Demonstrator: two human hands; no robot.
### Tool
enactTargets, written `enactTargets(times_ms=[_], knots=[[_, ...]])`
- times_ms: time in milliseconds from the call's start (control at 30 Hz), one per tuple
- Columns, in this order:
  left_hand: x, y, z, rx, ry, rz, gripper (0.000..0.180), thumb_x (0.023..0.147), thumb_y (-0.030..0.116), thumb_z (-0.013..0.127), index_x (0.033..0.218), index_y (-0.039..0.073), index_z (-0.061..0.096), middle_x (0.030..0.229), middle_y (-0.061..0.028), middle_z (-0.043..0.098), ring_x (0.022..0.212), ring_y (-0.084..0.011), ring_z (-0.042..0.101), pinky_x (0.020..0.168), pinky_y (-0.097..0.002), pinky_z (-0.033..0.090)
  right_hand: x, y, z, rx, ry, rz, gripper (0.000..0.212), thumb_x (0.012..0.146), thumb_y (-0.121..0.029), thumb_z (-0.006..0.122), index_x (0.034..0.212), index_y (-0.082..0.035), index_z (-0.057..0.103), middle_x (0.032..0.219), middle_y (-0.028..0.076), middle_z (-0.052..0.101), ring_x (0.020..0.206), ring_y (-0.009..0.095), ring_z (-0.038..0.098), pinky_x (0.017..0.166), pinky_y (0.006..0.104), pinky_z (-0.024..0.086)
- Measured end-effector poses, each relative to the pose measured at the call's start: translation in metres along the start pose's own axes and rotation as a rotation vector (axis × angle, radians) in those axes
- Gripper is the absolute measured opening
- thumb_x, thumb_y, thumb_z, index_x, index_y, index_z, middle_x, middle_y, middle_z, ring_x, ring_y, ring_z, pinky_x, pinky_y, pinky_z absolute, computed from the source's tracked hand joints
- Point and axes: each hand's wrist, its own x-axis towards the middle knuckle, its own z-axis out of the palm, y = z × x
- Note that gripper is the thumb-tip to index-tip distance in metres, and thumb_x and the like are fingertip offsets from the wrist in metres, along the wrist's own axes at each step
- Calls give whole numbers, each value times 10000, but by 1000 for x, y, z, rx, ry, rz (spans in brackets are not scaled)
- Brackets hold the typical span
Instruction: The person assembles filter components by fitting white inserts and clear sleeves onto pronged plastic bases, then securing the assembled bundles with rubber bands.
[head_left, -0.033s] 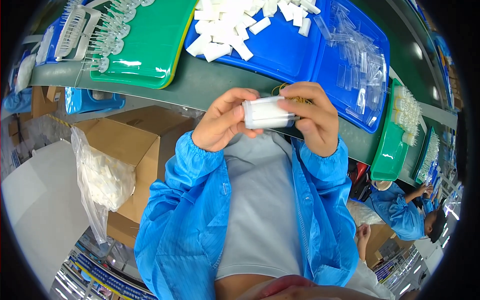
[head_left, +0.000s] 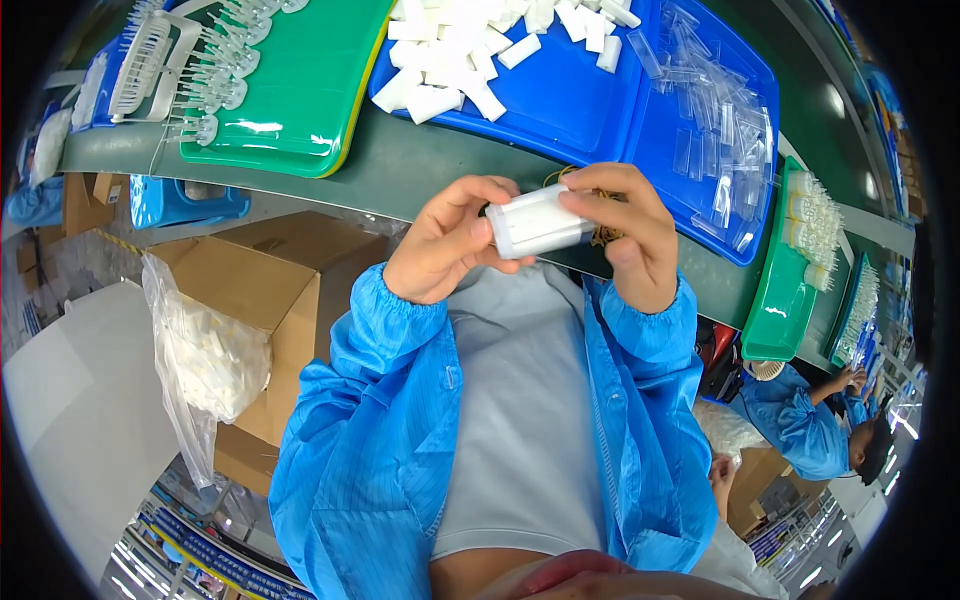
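In front of my chest I hold a white block with a clear plastic cover (head_left: 538, 224) between both hands. My left hand (head_left: 440, 240) grips its left end, with the thumb and fingers closed around it. On the right, the fingers of my right hand (head_left: 635, 225) curl over the other end and pinch its upper edge. The block lies nearly level, its right end slightly higher. Thin yellow bands (head_left: 607, 233) show behind it by my right fingers. How the cover is fastened is hidden.
Beyond my hands, a blue tray (head_left: 560, 125) bears white blocks (head_left: 435, 60) and clear plastic strips (head_left: 715, 120). A green tray (head_left: 290, 100) with spiky white parts stands far left, another green tray (head_left: 770, 320) to the right. An open cardboard box (head_left: 250, 270) is left; a co-worker (head_left: 800, 420) sits right.
The white block has turned a little in my hands, its right end now higher. My right fingers have shifted slightly along it; my left hand stays in place.
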Motion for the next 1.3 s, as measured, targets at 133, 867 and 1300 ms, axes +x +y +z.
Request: enactTargets(times_ms=[133,867,1300], knots=[[0,3,6,22,-44,-23,341,873,251,671,1121,113,482,1236,-129,422,995,-344,626,707,-333,593,-3,3,4,264,107,189,257,808,-57,674,1062,-15,677,1045,137,638,979,251,595,846,348,466],[-1,-4,8,78,-20,52,352,837,242,716,1094,90,531,1160,-126,462,941,-325,657,668,-301,602,4,-1,-7,2,40,36,275,705,-16,734,978,-51,722,985,96,672,993,287,601,828,366,483],[1,-7,8,-29,-23,33,306,871,153,674,1111,17,541,1157,-101,469,933,-332,663,734,-325,601,4,-6,-6,-314,-57,-136,378,600,-171,801,958,-78,723,903,56,585,972,265,571,787,346,482]])
